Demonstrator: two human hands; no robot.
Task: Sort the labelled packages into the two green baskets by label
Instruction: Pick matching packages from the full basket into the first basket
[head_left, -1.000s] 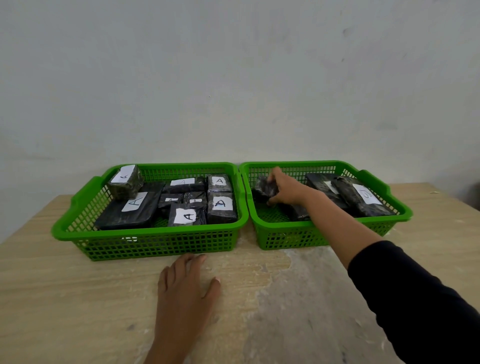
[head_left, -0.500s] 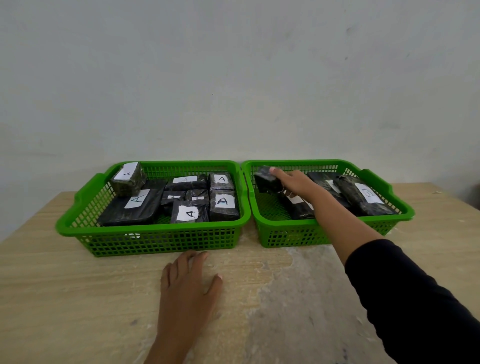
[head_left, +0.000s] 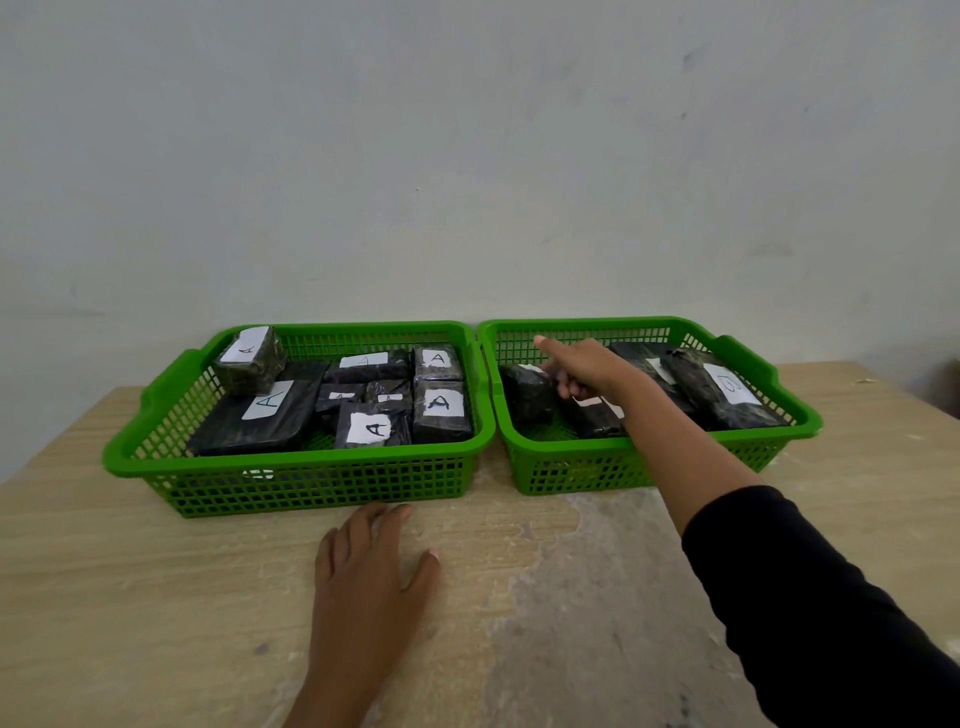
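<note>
Fingers of the right hand loosely curl beside a small black wrapped package in the right green plastic basket, gripping nothing, so placing seems done and withdrawal comes next.

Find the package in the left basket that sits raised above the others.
The small package in the far left corner: it rests tilted on the large flat package, while the rest lie low.

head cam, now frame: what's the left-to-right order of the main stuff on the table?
Left green basket holding A-labelled packages → left hand flat on the table → small package in the right green basket → right hand → long package.
</note>
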